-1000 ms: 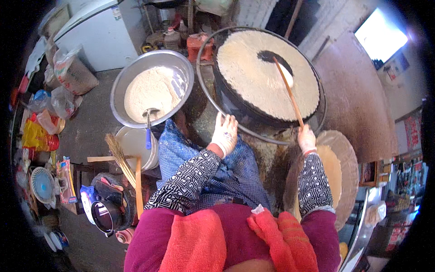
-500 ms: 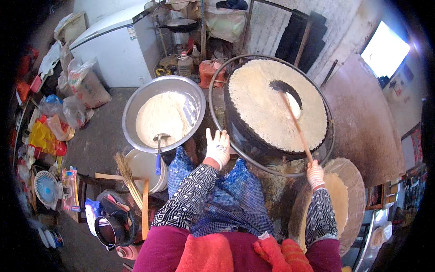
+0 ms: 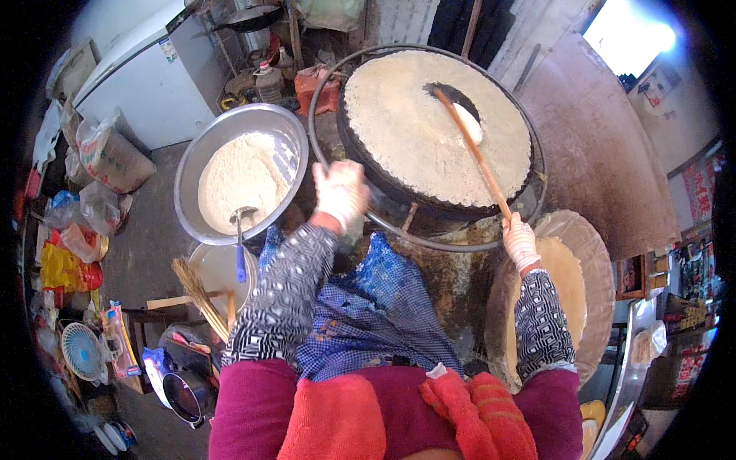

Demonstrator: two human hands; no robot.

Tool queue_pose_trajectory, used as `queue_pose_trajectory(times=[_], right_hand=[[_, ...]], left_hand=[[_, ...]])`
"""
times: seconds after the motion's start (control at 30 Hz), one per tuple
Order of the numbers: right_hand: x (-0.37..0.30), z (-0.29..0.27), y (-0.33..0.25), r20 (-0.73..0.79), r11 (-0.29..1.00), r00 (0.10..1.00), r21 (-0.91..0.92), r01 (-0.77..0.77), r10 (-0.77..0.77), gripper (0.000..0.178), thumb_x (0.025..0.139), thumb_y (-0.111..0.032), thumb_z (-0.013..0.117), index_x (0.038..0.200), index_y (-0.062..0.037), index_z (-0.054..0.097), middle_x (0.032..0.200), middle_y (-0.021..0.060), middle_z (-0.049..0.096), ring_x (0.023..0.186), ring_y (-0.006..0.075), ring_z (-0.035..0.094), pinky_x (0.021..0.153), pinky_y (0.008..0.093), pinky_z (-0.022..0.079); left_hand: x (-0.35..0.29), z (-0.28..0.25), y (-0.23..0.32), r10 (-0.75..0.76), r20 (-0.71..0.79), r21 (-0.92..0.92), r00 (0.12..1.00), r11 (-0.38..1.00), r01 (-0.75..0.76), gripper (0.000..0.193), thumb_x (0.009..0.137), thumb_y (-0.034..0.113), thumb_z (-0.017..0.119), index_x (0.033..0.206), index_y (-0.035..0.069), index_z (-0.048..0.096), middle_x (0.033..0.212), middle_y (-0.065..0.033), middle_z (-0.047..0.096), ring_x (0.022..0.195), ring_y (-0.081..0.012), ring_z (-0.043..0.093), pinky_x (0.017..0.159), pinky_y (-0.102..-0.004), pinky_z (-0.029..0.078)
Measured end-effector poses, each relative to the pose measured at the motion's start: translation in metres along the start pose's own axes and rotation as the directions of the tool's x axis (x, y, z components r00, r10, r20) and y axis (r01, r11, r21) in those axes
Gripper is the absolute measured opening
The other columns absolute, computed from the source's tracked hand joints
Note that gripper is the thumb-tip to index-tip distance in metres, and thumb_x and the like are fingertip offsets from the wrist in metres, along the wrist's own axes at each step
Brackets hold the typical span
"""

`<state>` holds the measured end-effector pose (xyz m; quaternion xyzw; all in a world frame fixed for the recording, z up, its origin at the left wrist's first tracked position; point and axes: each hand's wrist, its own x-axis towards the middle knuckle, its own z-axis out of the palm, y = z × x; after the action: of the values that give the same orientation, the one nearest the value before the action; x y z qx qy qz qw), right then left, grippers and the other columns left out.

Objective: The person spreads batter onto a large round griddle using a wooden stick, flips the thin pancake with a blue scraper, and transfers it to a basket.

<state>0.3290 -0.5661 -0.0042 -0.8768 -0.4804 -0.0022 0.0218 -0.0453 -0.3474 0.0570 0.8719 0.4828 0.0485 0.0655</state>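
Note:
My right hand (image 3: pixel 520 241), in a pale glove, grips the near end of a long wooden stick (image 3: pixel 484 165). Its far end reaches a dark bare patch on a round griddle (image 3: pixel 364 157), beside a white lump of dough or batter (image 3: pixel 468 125). A thin, pale batter layer (image 3: pixel 414 130) covers most of the griddle. A metal ring (image 3: pixel 316 146) circles it. My gloved left hand (image 3: pixel 340 193) is closed over the ring's near left side, its fingers bunched and slightly blurred. Left of that hand stands a big metal basin (image 3: pixel 184 184) of pale batter, with a blue-handled ladle (image 3: pixel 240 257) in it.
A plastic-lined tub (image 3: pixel 600 284) holding tan batter stands below my right forearm. A white bucket (image 3: pixel 207 264) and a straw brush (image 3: pixel 201 295) are near my left arm. A white chest freezer (image 3: pixel 146 100), sacks (image 3: pixel 115 157) and a small fan (image 3: pixel 82 351) line the left side.
My left hand has gone from spread fingers to bunched ones over the ring. The view has shifted, so the griddle and basin sit higher and further left. My right hand still holds the stick.

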Motion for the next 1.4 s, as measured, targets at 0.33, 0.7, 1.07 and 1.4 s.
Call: queue_pose_trajectory(times=[0.33,0.7,1.07,1.4], right_hand=[[-0.015,0.010,-0.012,-0.213,0.985,0.964,0.031,0.169,-0.158,0.023,0.094,-0.028,0.057,0.094,-0.0054,0.055,0.071,0.0275,0.062,0.070,0.0483,0.061,0.063,0.0583,0.046],[-0.016,0.020,0.015,-0.089,0.994,0.995,-0.105,0.034,-0.043,0.029,0.097,-0.032,0.051,0.101,-0.0034,0.053,0.077,0.0294,0.064,0.076,0.0484,0.062,0.066,0.0573,0.048],[-0.007,0.032,0.058,-0.125,0.992,0.991,-0.104,-0.068,0.054,0.030,0.096,-0.034,0.052,0.103,-0.0058,0.054,0.075,0.0284,0.063,0.074,0.0497,0.061,0.067,0.0578,0.048],[-0.023,0.022,0.058,-0.144,0.998,0.989,-0.040,-0.051,0.045,0.028,0.097,-0.032,0.051,0.101,-0.0047,0.051,0.077,0.0271,0.064,0.073,0.0471,0.063,0.063,0.0572,0.049]], left_hand=[[-0.093,0.100,0.093,0.331,0.007,0.228,0.943,0.918,-0.324,0.059,0.091,0.033,0.051,0.141,0.003,0.045,0.146,-0.0150,0.044,0.139,-0.0305,0.036,0.114,-0.0642,0.011],[-0.074,0.089,0.019,0.198,-0.196,0.025,0.960,0.980,-0.197,0.044,0.090,0.013,0.042,0.129,-0.003,0.053,0.137,-0.0205,0.052,0.133,-0.0327,0.045,0.115,-0.0630,0.013],[-0.022,0.082,-0.041,0.048,-0.199,0.209,0.979,0.978,-0.006,0.048,0.089,0.015,0.050,0.135,0.004,0.049,0.145,-0.0139,0.046,0.136,-0.0283,0.040,0.115,-0.0627,0.011],[0.012,0.052,-0.026,0.062,-0.244,0.120,0.968,0.992,-0.033,0.039,0.083,0.018,0.057,0.121,0.009,0.056,0.133,-0.0109,0.053,0.130,-0.0257,0.044,0.107,-0.0658,0.023]])
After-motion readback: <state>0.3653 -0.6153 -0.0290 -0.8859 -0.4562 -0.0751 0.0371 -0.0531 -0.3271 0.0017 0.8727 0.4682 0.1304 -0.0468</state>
